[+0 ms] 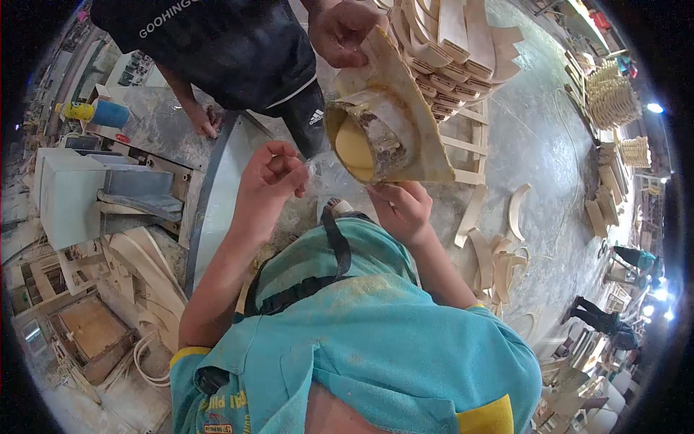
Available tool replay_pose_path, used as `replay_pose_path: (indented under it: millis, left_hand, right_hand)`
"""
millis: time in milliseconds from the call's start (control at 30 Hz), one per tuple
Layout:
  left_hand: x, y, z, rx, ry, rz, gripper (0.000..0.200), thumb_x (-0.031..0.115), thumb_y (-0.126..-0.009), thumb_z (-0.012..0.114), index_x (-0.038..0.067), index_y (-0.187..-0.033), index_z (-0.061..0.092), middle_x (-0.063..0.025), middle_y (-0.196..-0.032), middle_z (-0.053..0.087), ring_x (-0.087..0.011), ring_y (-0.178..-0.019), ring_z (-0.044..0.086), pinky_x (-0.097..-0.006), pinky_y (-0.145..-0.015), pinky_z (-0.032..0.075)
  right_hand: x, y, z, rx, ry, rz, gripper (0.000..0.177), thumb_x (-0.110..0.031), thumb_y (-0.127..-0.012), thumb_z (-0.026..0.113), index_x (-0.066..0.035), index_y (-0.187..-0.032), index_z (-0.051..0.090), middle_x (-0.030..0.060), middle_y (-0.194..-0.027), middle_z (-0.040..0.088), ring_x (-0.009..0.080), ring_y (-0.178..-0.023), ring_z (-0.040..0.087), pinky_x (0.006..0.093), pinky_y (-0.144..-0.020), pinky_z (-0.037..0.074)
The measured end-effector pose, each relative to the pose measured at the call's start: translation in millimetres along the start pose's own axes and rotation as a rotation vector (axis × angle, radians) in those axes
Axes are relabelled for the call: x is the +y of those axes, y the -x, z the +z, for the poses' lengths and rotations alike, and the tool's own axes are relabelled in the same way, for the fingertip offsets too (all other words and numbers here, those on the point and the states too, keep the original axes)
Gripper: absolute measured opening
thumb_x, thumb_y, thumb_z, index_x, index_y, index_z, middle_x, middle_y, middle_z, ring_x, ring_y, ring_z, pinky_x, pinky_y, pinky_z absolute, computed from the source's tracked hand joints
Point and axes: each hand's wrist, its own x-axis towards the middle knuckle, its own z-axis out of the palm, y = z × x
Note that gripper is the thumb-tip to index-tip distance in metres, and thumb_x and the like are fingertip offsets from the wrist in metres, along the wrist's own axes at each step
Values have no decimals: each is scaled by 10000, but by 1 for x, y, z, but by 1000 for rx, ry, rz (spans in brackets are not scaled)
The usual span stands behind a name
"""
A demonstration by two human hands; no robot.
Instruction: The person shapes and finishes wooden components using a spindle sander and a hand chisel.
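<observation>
A yellowish-brown square plate with a short round collar (408, 134) is held up in front of me. Its collar is crusted and rough, and a pale yellow surface shows through the opening. My right hand (403, 210) pinches the plate's lower edge. Another person's hand (345, 32) grips the same piece at its upper corner. To the left of the collar, apart from it, is my left hand (271, 177) with fingers curled and thumb pressed in. Something whitish and see-through shows by those fingertips, too faint to name.
A co-worker in dark clothes (238, 50) stands opposite, one hand (204, 121) on the machine table (163, 108). Curved wooden pieces (452, 43) are stacked on a pallet (466, 145); several lie on the floor (495, 260). Wood offcuts (141, 275) and a wooden box (90, 329) are at left.
</observation>
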Motion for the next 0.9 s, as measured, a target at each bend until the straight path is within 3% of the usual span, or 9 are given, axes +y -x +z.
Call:
replay_pose_path:
  millis: [500, 900]
  left_hand:
    - [2, 2, -1, -46, 79, 42, 236, 34, -937, 653, 93, -1111, 504, -19, -886, 625, -109, -762, 594, -266, -672, 455]
    - [9, 8, 6, -30, 121, 46, 268, 9, -900, 685, 73, -1073, 491, -12, -868, 620, -95, -767, 582, -256, -663, 463]
  right_hand:
    - [-1, -3, -6, -63, -13, -31, 265, 72, -750, 749, -16, -995, 698, 146, -925, 666, 273, -747, 686, 337, -628, 550]
    - [-8, -1, -13, -141, 25, -1, 207, 81, -735, 737, 1, -904, 648, 153, -898, 654, 279, -725, 676, 331, -600, 534]
